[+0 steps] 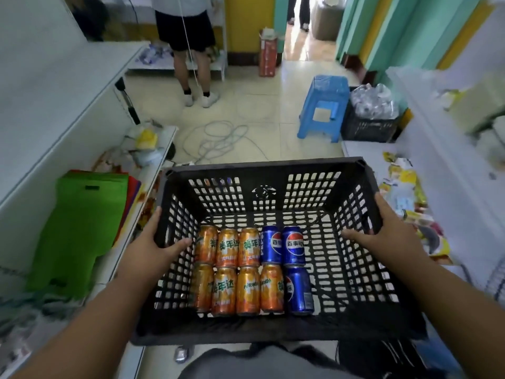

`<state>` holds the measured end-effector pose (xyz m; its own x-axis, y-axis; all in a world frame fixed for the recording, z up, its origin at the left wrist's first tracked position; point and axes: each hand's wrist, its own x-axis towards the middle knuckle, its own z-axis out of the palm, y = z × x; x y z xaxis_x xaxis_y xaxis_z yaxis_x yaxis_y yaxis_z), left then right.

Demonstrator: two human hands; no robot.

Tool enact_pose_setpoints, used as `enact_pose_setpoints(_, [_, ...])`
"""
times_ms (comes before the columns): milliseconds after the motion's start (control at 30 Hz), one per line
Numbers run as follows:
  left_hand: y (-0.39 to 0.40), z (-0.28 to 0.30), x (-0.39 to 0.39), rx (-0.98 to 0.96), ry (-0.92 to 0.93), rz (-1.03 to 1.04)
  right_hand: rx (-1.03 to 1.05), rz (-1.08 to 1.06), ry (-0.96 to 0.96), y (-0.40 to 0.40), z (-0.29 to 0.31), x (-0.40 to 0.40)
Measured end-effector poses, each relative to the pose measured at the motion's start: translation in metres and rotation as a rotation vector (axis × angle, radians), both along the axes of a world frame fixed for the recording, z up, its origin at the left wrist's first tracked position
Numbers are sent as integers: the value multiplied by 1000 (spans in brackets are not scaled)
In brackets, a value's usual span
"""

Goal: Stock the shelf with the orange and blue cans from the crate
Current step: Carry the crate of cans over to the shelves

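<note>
- The black crate [273, 192] is carried in the aisle between two white shelves.
- Left hand [153, 242] grasps the crate's left wall, thumb inside.
- Right hand [382, 236] grasps the right wall, thumb inside.
- Seven orange cans [247, 289] and three blue cans [293, 248] lie in two rows on the crate floor, towards its left side.
- A blue stool [325, 105] stands on the tile floor ahead.
- Green bags [79, 231] lie on the left shelf [153, 184].

Black lattice crate [352, 170], seven orange cans [247, 291], three blue cans [293, 246] lying inside
</note>
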<state>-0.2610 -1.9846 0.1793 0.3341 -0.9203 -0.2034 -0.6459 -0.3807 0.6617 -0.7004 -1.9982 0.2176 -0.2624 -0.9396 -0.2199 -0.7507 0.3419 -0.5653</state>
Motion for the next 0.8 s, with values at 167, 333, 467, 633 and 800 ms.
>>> enact_pose_setpoints(167, [-96,10,-23,-8,-3,99,-33,102,24,-141,23,-19])
enact_pose_setpoints(333, [-193,-5,-18,-1,67,213,-35,198,68,-284,25,-6])
enact_pose_setpoints(467, [-265,-19,-7,4,62,247,-34,260,60,-386,11,15])
enact_pose_setpoints(633, [-318,-16,-3,26,22,418,-3,363,30,-496,5,51])
enact_pose_setpoints(800, [-343,-29,-11,85,7,668,28,583,58,-606,-14,105])
